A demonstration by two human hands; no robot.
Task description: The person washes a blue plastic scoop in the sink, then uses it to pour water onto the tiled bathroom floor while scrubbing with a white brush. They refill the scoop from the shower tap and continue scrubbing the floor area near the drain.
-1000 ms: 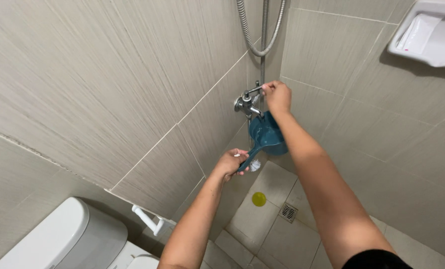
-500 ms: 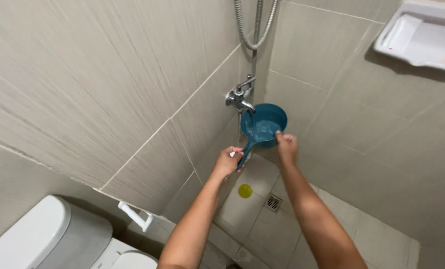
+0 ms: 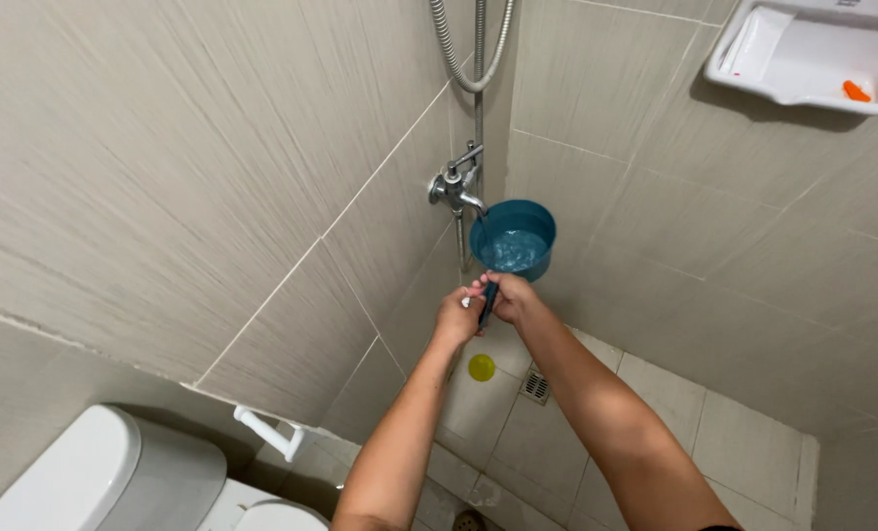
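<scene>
Fingers of both hands are wrapped tight round the thin dark handle of a round blue plastic dipper (image 3: 514, 241), the left hand (image 3: 456, 317) and right hand (image 3: 511, 298) touching each other on it. Bowl of the dipper sits directly under the spout of the chrome wall tap (image 3: 453, 187), just right of it and close to the wall corner; water is running in and the bowl looks roughly half full.

Judgement on handling: keep the bowl level and centred beneath the spout, since the load hangs out beyond the grip and a tilt toward the rim would spill it. A two-handed hold suits the growing weight.

Clearances, taken from the tap: the grey tiled walls meet immediately behind it, so the dipper's far rim has little room on that side. A ribbed metal shower hose (image 3: 454, 61) loops above the tap. A white plastic wall tray (image 3: 813, 59) hangs well to the upper right, clear of the work. Below the tap, the tiled floor with a square drain grate (image 3: 536, 385) and a small yellow disc (image 3: 481, 367) offers open room. A white toilet (image 3: 75, 472) stands well away to the lower left
</scene>
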